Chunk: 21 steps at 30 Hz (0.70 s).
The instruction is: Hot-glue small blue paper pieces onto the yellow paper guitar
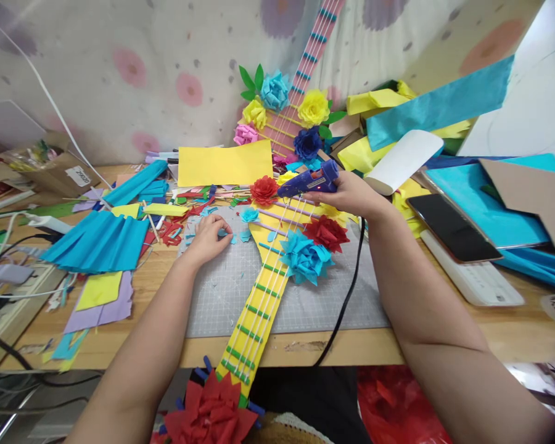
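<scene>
My right hand (349,192) is wrapped round a dark blue hot glue gun (312,180), its nozzle pointing left over the wide end of a yellow paper guitar (271,271). A black cord (346,302) hangs down below that hand. On the left, my left hand (209,239) is closed in a pinch just above the cutting mat (222,308), with a small blue paper piece (222,233) between thumb and fingers. The guitar carries a small blue flower (249,214), red flowers (326,234) and a large blue flower (306,256). A red paper flower (213,410) covers its near end.
A pink paper guitar (284,126) leans at the back behind a yellow sheet (224,165). Pleated blue paper (102,240) and scraps lie left. A phone (453,228), a white keyboard (474,271) and blue paper (467,197) crowd the right side. Cables run along the left edge.
</scene>
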Available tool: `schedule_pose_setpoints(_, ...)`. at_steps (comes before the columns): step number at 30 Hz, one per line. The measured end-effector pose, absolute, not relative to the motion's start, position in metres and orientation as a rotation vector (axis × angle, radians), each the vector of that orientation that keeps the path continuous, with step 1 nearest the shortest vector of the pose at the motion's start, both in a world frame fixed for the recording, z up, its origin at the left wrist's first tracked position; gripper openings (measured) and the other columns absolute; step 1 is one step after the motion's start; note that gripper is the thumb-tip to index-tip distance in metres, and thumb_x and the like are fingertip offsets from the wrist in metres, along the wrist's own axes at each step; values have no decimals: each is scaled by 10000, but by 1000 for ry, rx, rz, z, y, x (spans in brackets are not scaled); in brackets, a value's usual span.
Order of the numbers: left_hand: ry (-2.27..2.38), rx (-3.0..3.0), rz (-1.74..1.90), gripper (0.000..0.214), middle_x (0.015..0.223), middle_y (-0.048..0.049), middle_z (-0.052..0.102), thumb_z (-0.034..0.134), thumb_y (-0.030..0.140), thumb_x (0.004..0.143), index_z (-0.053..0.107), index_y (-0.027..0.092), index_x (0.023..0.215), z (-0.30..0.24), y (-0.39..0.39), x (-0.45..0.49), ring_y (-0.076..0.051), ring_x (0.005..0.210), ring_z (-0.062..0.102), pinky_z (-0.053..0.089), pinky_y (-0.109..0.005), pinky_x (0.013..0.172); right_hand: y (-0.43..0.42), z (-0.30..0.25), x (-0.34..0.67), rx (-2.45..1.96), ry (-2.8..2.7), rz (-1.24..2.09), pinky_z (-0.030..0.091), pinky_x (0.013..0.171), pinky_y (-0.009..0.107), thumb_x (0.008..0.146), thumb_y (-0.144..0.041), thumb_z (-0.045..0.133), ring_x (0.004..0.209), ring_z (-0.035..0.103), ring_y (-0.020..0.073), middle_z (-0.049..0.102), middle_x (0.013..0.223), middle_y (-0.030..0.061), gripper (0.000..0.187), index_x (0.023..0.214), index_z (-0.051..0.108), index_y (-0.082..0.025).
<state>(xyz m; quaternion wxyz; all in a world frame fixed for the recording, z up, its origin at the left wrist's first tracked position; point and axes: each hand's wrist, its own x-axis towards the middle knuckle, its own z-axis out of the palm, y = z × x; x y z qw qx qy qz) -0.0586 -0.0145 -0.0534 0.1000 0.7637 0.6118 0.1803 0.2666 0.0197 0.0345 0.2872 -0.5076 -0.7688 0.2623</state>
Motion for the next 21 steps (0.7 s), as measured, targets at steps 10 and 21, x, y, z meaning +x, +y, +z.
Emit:
schedule_pose_setpoints(10,1753,2187,850,51,975,-47,676,529,234,796,567,217,824,-41,-22,-60,-230,1008,565,361,-409,979,21,35,270,-1317,-2047,651,445,616,330,657,-609,682,674,566,192,629,692,31,479,838,684,-166)
schedule_pose_setpoints(21,1696,1990,967,159,898,-40,659,569,291,751,564,206,886,-44,-21,-68,-192,870,603,461,-339,832,18,37,267,-1320,-2048,668,437,621,328,663,-619,672,673,548,182,602,689,35,511,864,692,-149)
